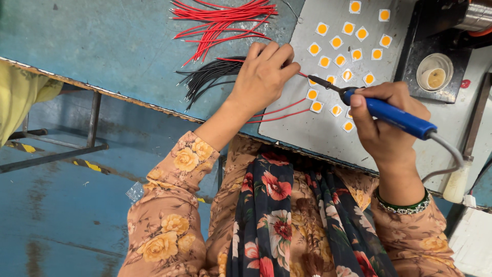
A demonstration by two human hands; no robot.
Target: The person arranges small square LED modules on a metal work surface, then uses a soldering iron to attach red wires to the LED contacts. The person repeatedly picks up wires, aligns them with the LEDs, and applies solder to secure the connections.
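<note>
My right hand [382,125] grips a blue-handled soldering iron [400,118]; its dark tip points left at a small white square chip with a yellow centre [312,94]. My left hand [264,77] pinches a thin red wire [279,109] beside that chip. Several such chips [348,28] lie scattered on a grey metal plate [302,131]. A bundle of red wires [225,20] and a bundle of black wires [210,77] lie on the blue table [102,41] to the left of my left hand.
A black stand with a small round white pot [434,72] sits at the plate's upper right. The iron's grey cord [451,154] loops down at the right. The table's front edge runs diagonally above my floral sleeves. A metal frame [61,149] stands on the blue floor.
</note>
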